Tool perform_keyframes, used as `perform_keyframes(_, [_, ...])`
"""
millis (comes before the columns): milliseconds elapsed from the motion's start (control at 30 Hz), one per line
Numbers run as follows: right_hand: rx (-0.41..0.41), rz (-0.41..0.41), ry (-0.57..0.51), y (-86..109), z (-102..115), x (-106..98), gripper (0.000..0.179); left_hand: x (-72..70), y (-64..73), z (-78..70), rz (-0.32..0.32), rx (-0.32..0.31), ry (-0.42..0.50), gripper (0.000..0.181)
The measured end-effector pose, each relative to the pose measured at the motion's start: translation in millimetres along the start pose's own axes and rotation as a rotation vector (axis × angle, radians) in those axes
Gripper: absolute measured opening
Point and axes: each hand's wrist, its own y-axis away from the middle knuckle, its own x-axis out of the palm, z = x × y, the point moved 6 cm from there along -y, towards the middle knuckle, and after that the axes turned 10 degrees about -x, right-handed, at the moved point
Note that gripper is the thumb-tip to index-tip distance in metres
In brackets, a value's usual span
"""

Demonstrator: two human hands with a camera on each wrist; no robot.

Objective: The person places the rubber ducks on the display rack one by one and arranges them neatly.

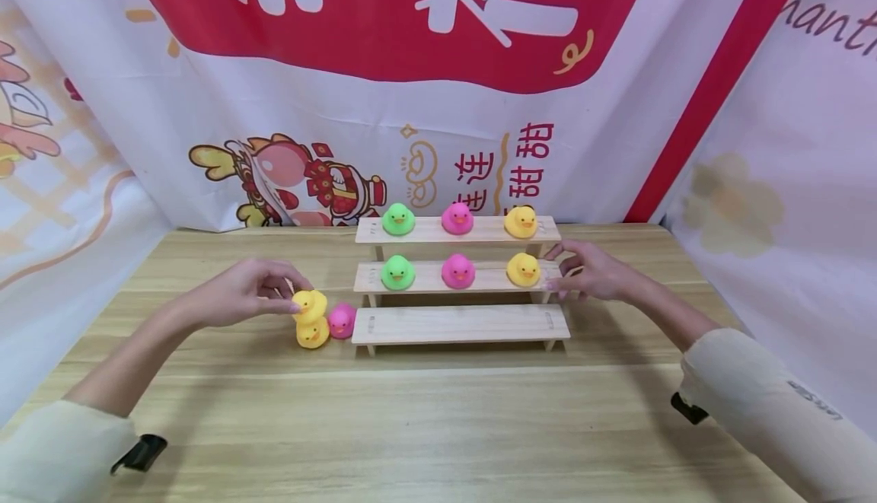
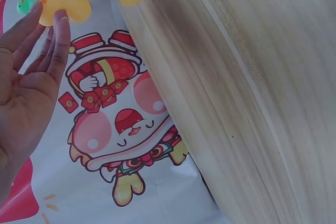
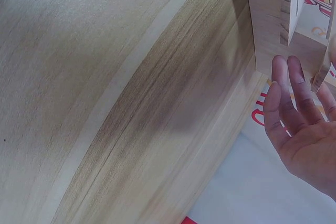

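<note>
At the left end of the wooden three-step stand (image 1: 460, 324), my left hand (image 1: 250, 291) pinches a yellow toy duck (image 1: 311, 304) between thumb and fingertips. That duck (image 2: 71, 3) shows at the fingertips in the left wrist view. Just below it in the head view is another yellow duck (image 1: 313, 334), with a pink duck (image 1: 342, 320) beside it against the stand. My right hand (image 1: 591, 271) is at the stand's right end, fingers loosely extended around the middle step's end. In the right wrist view its fingertips (image 3: 280, 66) are right at the wooden parts.
Green (image 1: 398, 273), pink (image 1: 458, 271) and yellow (image 1: 524, 269) ducks sit on the middle step. The top step bears green (image 1: 399, 219), pink (image 1: 457, 218) and yellow (image 1: 521, 222) ones. A printed cloth (image 1: 356, 107) hangs behind the wooden table (image 1: 425, 427).
</note>
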Motion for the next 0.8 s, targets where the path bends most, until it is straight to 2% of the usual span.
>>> perform_keyframes(167, [0.012,-0.002,-0.004,-0.7,0,0,0.051,3.6,-0.9,-3.0,0.038,0.009,0.045,0.026])
perform_keyframes(467, [0.041,0.004,0.017,-0.5,-3,-2,0.053,11.0,-6.6,-11.2,0.073,0.054,0.045,0.025])
perform_keyframes(800, [0.026,-0.016,0.014,-0.1,0,-1,0.053,21.0,-18.0,-17.9,0.054,0.112,0.019,0.023])
